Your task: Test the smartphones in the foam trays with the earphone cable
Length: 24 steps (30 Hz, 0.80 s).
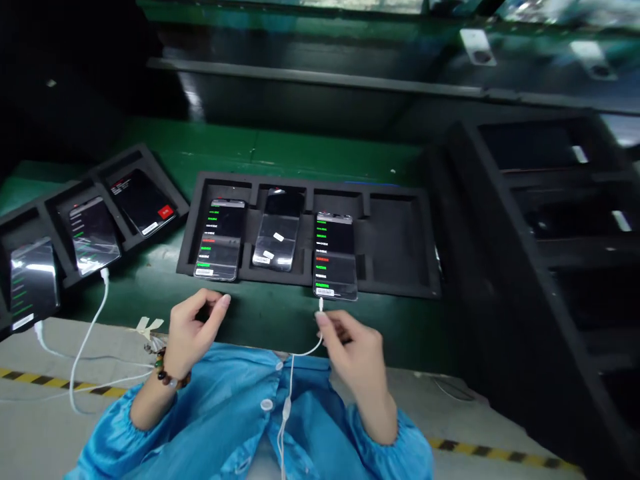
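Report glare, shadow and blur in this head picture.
Head view: pale glare lies on the leftmost phone; head view: the right-hand tray sinks into shadow; head view: pale tabs at upper right look soft, while the right hand looks clearer.

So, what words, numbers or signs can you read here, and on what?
None can be read.
Middle tray, left phone and right phone: green, white, red lines and labels, too small.
Middle phone: labels, too small.
Left tray: screen lines and labels, too small; red box, blurred.
Right tray: white labels, blurred.
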Available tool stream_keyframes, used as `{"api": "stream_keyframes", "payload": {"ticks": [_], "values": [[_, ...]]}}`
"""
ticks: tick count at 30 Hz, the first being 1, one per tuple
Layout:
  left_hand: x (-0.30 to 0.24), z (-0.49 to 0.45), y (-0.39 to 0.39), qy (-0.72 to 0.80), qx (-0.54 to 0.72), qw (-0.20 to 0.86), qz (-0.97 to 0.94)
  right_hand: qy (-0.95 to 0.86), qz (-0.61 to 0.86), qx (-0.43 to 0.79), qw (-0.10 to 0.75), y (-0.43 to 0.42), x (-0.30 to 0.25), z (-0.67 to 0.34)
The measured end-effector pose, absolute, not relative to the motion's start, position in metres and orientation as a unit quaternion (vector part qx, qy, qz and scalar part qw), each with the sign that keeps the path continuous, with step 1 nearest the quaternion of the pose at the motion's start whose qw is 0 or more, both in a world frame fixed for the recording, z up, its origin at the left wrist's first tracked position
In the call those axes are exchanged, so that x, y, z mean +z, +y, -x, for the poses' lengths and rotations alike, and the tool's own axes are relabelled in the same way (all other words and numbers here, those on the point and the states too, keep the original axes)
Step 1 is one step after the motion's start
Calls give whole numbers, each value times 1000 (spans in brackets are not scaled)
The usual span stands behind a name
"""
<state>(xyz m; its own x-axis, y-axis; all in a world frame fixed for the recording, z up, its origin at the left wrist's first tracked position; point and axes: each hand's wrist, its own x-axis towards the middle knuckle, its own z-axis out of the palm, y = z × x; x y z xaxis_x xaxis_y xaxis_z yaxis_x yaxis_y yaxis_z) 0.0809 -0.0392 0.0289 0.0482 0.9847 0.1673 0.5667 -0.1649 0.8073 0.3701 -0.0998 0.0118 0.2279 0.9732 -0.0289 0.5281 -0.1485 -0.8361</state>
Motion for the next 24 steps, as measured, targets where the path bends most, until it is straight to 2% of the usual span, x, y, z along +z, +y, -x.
{"api": "stream_keyframes", "payload": {"ticks": [7, 15, 24], "values": [[18, -98, -37, 468, 324, 290, -769, -530, 698, 310, 367, -63, 6, -353], [15, -94, -38, 454, 317, 281, -784, -478, 677, 370, 420, -69, 11, -347], [33, -132, -58, 350, 224, 567, -711, -574, 528, 421, 463, -83, 35, -304]]}}
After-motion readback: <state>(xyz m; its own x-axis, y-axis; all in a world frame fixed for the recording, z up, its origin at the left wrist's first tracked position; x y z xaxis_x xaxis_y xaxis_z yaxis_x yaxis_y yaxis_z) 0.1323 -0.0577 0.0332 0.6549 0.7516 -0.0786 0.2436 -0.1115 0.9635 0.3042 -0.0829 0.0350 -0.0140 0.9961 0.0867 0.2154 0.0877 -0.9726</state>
